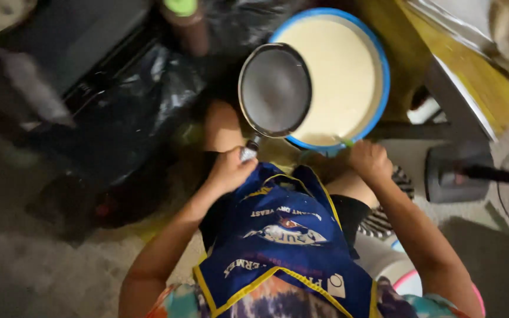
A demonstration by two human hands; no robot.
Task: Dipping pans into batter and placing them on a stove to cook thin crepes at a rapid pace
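Metal mesh fills the round sieve (pixel 275 89) that we hold over the left rim of the blue bowl (pixel 384 70), which is full of pale batter (pixel 340 70). Our left hand (pixel 229 171) is closed around the sieve handle (pixel 250 148); the long axis of the sieve runs from this hand up and away from us, toward the bowl. Our right hand (pixel 371 160) grips the near edge of the bowl (something small and green shows just beside the fingers, we cannot tell what). The bowl sits on the floor between our knees, above the blue apron (pixel 284 241).
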